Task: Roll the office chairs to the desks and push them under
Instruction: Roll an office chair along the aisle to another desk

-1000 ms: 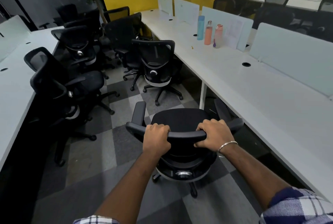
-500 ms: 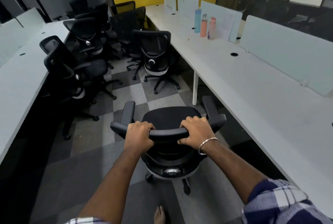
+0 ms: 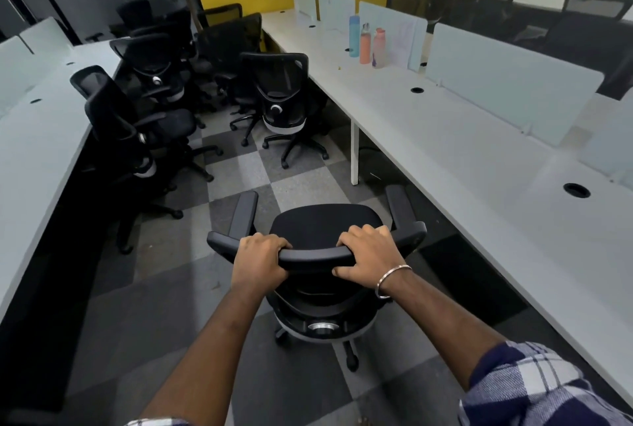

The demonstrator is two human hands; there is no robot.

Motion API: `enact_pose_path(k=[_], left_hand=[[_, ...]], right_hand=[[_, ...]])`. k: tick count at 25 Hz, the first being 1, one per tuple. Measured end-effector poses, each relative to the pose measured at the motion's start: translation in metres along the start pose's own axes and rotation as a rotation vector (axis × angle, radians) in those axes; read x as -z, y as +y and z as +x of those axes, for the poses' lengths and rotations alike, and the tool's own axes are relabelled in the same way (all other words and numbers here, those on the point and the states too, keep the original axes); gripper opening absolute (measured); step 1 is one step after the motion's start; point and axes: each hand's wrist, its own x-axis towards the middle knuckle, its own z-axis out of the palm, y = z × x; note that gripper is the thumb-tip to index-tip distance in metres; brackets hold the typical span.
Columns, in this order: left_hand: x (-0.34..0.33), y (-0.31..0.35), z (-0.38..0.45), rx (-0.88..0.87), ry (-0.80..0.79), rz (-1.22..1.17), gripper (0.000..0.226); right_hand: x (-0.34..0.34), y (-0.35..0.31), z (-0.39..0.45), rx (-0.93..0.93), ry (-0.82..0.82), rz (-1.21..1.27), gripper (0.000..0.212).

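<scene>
A black office chair (image 3: 325,230) stands in the aisle right in front of me, its seat facing away. My left hand (image 3: 258,259) grips the top bar of its backrest on the left. My right hand (image 3: 368,256), with a metal bangle at the wrist, grips the same bar on the right. The long white desk (image 3: 462,165) runs along the chair's right side; the right armrest is close to its edge. Another black chair (image 3: 279,96) stands farther up the aisle by that desk.
A second white desk (image 3: 37,137) lines the left side, with several black chairs (image 3: 137,124) crowded beside it and at the aisle's far end. Three bottles (image 3: 366,43) and frosted dividers (image 3: 507,79) stand on the right desk. A white desk leg (image 3: 354,151) stands ahead of the chair.
The chair with both hands on it has rolled a little along the aisle and turned slightly, and its right armrest has pulled back from the right desk's edge. My grip is unchanged.
</scene>
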Motion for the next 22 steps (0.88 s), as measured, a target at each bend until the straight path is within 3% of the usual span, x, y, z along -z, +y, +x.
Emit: enact_pose_path(k=[22], left_hand=[[-0.002, 0.105, -0.303, 0.095, 0.106, -0.003, 0.044]], right_hand=[[-0.011, -0.045, -0.280, 0.067, 0.014, 0.146, 0.070]])
